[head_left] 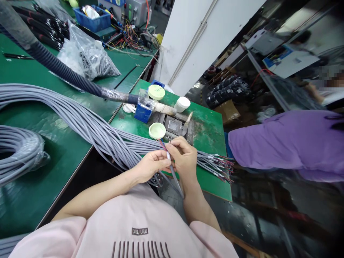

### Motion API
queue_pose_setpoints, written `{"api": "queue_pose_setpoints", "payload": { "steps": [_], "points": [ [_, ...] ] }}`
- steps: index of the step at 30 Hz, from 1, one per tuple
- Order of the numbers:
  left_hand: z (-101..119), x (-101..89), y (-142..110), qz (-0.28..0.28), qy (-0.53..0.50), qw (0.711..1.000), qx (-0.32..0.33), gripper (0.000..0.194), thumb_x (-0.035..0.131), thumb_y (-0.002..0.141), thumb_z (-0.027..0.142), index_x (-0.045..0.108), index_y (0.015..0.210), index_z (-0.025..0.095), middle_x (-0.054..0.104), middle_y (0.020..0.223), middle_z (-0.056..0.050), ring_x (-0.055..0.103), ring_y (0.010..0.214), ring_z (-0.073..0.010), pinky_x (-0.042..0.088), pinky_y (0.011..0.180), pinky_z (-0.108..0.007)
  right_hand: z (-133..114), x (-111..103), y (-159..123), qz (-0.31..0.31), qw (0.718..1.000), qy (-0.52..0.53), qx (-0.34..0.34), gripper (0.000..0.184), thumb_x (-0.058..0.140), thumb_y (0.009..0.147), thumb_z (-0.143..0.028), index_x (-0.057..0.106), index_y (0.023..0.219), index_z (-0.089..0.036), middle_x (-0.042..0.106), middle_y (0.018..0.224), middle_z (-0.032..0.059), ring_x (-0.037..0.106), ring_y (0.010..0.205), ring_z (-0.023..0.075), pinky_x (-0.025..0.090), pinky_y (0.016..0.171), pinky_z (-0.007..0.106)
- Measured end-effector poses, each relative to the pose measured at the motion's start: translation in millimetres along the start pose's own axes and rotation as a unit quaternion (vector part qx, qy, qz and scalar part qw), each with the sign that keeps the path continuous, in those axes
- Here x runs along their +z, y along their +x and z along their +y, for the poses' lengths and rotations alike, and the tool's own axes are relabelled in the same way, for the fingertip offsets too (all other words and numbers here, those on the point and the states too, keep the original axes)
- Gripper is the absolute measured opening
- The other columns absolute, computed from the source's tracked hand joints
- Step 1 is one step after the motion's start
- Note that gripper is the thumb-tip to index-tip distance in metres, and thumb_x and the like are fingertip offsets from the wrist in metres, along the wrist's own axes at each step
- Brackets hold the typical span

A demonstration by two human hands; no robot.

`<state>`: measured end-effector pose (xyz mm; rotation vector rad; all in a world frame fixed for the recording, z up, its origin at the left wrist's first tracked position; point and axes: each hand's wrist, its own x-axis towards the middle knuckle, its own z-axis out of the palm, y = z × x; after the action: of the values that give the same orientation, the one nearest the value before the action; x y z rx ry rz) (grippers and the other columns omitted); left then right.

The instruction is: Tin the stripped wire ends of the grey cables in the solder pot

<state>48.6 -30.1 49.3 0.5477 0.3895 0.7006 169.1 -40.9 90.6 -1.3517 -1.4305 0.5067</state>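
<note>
Between my two hands is the end of a grey cable (174,175), its thin red and blue wires fanned out at the top. My left hand (154,165) pinches it just below the stripped part, where a white band shows. With thumb and forefinger, my right hand (185,154) grips the same cable end near the loose wires. Just beyond the fingers stands a round pale-green tub (157,131). Behind it sits a small solder pot (173,125) with a spatula-like tool (187,123) resting on it. A bundle of grey cables (120,143) runs behind my hands.
Stripped cable ends (220,166) lie at the table's right side. A ribbed hose (88,84) crosses from upper left to a blue box (143,111). A white cup (182,104) and a lidded tub (156,92) stand farther back. A person in purple (282,143) is at right.
</note>
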Motion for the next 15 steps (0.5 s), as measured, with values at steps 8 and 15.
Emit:
{"api": "queue_pose_setpoints", "payload": {
  "steps": [8, 15],
  "points": [
    [11, 0.8, -3, 0.009, -0.024, 1.000, 0.013, 0.032, 0.084, 0.064, 0.034, 0.070, 0.083, 0.012, 0.063, 0.068, 0.000, 0.060, 0.057, -0.0084, 0.050, 0.059, -0.020, 11, -14, -12, 0.016, 0.990, 0.041, -0.133, 0.022, 0.062, 0.082, -0.014, 0.073, 0.096, -0.027, 0.067, 0.078, 0.0011, 0.059, 0.075, 0.0158, 0.048, 0.073, 0.034],
    [9, 0.3, -7, -0.044, 0.063, 0.997, -0.024, 0.026, 0.079, 0.071, 0.036, 0.071, 0.082, 0.014, 0.060, 0.065, -0.001, 0.055, 0.056, -0.0091, 0.047, 0.058, -0.022, 10, -26, 8, -0.158, 0.947, 0.260, 0.104, 0.032, 0.073, 0.071, -0.048, 0.074, 0.075, -0.017, 0.066, 0.077, 0.0026, 0.060, 0.075, 0.0148, 0.048, 0.071, 0.027]
  ]
}}
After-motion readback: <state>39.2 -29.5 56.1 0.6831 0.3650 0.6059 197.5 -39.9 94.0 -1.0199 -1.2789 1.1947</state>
